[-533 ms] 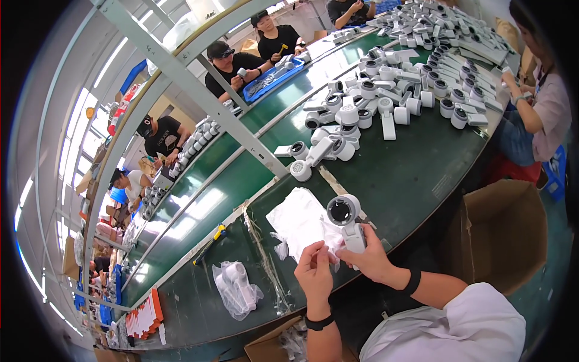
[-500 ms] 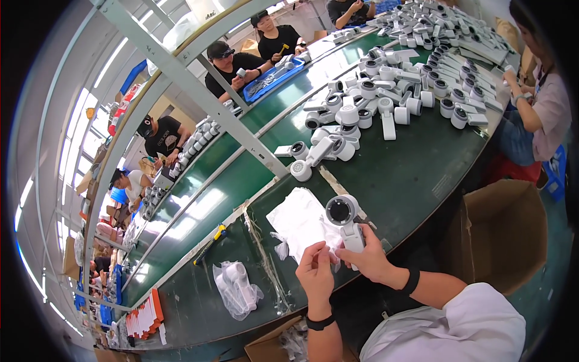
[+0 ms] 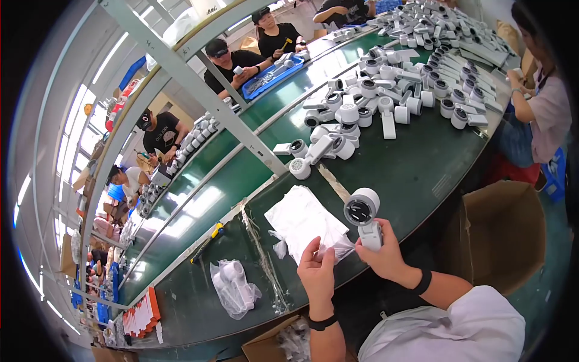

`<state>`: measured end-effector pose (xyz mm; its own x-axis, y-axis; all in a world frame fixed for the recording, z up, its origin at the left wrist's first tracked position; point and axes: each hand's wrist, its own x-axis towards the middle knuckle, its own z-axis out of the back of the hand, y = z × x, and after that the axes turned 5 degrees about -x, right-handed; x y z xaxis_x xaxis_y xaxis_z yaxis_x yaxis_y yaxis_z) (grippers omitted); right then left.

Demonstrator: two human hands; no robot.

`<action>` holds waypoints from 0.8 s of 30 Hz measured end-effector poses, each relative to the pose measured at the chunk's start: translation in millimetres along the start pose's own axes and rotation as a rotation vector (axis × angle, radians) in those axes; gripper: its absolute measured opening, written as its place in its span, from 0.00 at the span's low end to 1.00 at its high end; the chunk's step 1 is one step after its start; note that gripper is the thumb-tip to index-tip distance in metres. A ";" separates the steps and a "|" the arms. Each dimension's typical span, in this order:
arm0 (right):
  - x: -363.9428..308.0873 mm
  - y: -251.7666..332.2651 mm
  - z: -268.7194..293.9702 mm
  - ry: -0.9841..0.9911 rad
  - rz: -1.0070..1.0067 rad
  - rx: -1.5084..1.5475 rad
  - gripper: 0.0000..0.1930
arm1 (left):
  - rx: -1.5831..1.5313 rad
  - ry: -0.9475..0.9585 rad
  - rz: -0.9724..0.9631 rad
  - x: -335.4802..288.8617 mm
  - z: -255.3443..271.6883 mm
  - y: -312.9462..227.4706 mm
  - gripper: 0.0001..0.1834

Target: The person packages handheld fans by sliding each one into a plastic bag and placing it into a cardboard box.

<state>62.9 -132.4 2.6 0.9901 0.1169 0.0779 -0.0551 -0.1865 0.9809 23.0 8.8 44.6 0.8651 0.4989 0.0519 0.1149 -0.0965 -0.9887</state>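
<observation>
While the right hand [image 3: 386, 258] stays wrapped around the grip of a white fan [image 3: 365, 222], the left hand [image 3: 317, 274] sits just beside it, thumb and forefinger a little apart at the near edge of a stack of clear plastic bags [image 3: 304, 212]; whether those fingertips touch the plastic, I cannot tell. The fan is held up above the near edge of the green counter [image 3: 416, 181], its round head uppermost and its dark front facing the wearer. Over to the left, another fan in a clear wrapper [image 3: 234, 288] lies on the counter, with a yellow-and-black tool [image 3: 208, 241] beyond it and a row of orange and white cards [image 3: 143, 315] near the left end. Farther off, a great heap of fans [image 3: 348, 113] spreads across the surface. At the right, an open cardboard box [image 3: 506, 238] stands below the counter's edge, close to a person in a pink top [image 3: 552, 114]. Across the way, a person in black [image 3: 244, 59] sits behind a blue tray [image 3: 256, 93].
</observation>
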 end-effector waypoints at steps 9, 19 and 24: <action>11.6 57.7 83.7 0.949 -0.126 -0.191 0.48 | -0.020 0.062 0.037 11.5 -0.1 -3.4 0.09; 56.3 59.9 53.2 1.149 -0.395 -0.410 0.40 | -0.083 0.161 0.111 22.6 16.8 3.3 0.10; 44.5 62.0 45.6 0.863 -0.477 -0.456 0.34 | 0.043 0.134 0.005 16.4 18.9 -8.5 0.10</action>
<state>109.5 -183.2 58.7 0.5072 0.7612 -0.4041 0.0915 0.4186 0.9035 27.0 34.2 51.1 0.9234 0.3788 0.0620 0.0917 -0.0608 -0.9939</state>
